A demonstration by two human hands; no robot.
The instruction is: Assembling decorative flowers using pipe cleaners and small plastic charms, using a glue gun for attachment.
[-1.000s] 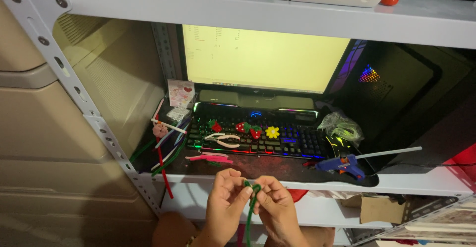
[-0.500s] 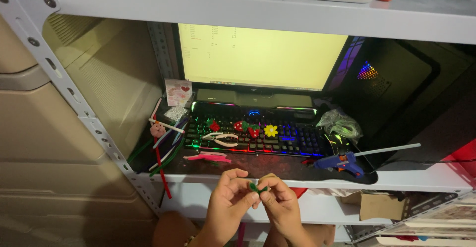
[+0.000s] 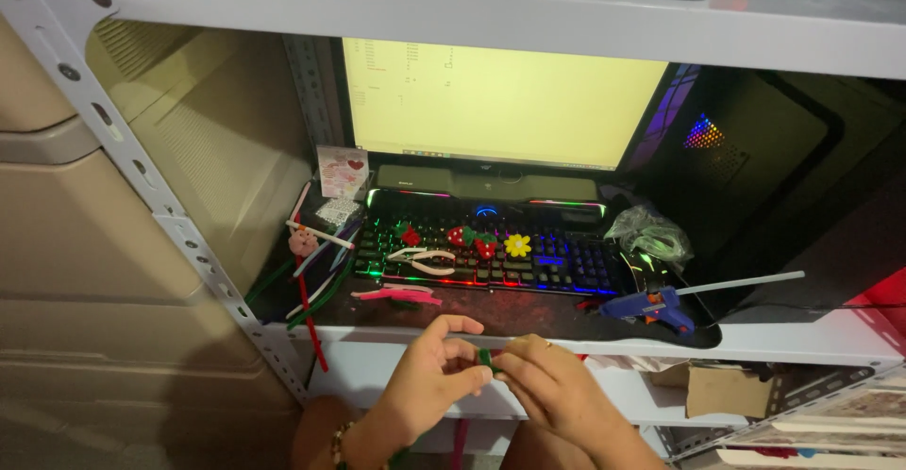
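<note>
Green pipe cleaner (image 3: 484, 358), now bunched short, pinched between left hand (image 3: 432, 376) and right hand (image 3: 555, 387).

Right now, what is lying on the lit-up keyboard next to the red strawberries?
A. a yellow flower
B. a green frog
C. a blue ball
A: a small yellow flower sits on the keyboard, just right of the red strawberries.

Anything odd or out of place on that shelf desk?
Yes: the backlit keyboard is used as a craft surface. Small red strawberry shapes, a yellow flower and pliers lie on its keys. The blue glue gun lies on its side at the mat's edge, stick jutting right.
</note>
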